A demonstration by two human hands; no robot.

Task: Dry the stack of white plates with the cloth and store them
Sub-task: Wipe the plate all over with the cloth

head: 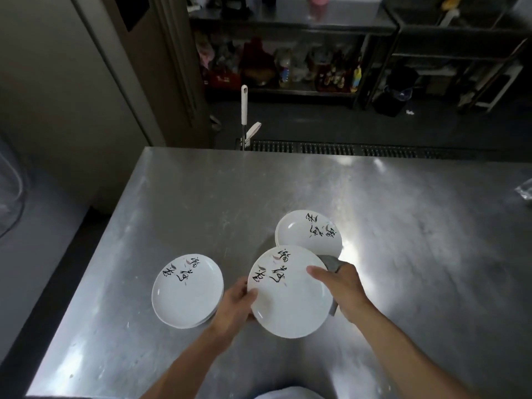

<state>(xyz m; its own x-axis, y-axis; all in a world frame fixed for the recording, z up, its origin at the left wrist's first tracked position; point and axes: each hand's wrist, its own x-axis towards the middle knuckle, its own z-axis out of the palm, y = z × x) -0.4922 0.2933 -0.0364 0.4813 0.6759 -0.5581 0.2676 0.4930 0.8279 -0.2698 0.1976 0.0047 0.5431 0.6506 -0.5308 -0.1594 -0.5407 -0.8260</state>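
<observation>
A white plate (288,300) with black brush lettering is held above the steel table (201,197). My left hand (234,305) grips its left rim, thumb on top. My right hand (342,286) grips the right rim, thumb on the plate's face, with a grey cloth (331,262) bunched between the hand and the plate's underside. A stack of like plates (187,292) lies on the table to the left. Another plate stack (309,233) sits just behind the held plate, partly covered by it.
A white mop handle (244,110) stands beyond the table's far edge, by a floor drain grate (345,147). Steel shelving (288,53) with bottles and bags lines the back. A clear plastic wrapper (525,191) lies at the table's right edge. A wall and door frame rise at the left.
</observation>
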